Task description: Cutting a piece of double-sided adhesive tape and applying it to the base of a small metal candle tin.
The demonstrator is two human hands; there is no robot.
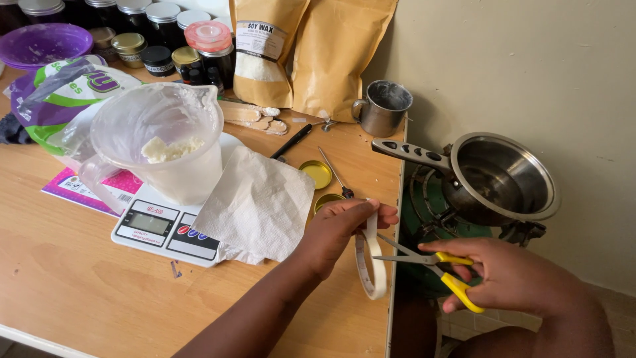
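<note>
The left hand (344,229) pinches a roll of white tape (370,262) upright at the wooden table's edge (99,292). The right hand (510,275) grips yellow-handled scissors (430,265), blades parted beside the roll. A steel saucepan (503,176) sits on a green burner (424,212).

Desk edge, stove to the right

A jug (162,136) stands on the scale (165,225), tissue (258,202) just right of it. Behind them, jars (159,36) and 2 pouches (311,53); a mug (383,107) beside those. Right of the table (79,278), a pot (500,176) sits on the stove (424,212).
</note>
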